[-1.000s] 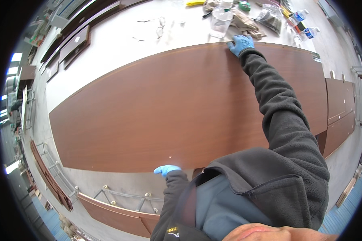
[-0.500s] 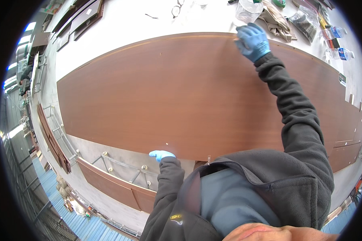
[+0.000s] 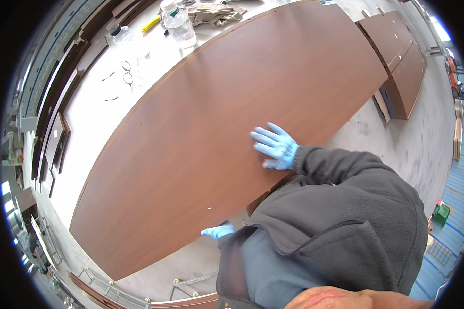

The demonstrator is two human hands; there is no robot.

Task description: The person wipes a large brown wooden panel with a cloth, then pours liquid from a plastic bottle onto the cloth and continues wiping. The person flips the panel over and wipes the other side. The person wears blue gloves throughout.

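A large brown wood-grain panel (image 3: 211, 118) spans the white worktable in front of me. My right hand (image 3: 278, 147), in a blue glove, is open above or on the panel's near half, fingers spread; whether it touches the surface I cannot tell. Nothing is in it. My left hand (image 3: 217, 231), also gloved in blue, is at the panel's near edge with its fingers stretched out to the left. A small white speck (image 3: 209, 208) lies on the panel not far from the left hand.
Beyond the far edge stand a clear plastic bottle (image 3: 178, 26) and a dark-capped bottle (image 3: 121, 34). Eyeglasses (image 3: 127, 73), a yellow-handled tool (image 3: 150, 24) and beige cloth gloves (image 3: 215, 13) lie there too. Brown boards (image 3: 56, 138) are stacked at left; brown cabinet pieces (image 3: 397, 56) stand at far right.
My right hand has come back from the far edge, near the clear container, to the panel's near half. The view has turned. The left hand stays at the near edge.
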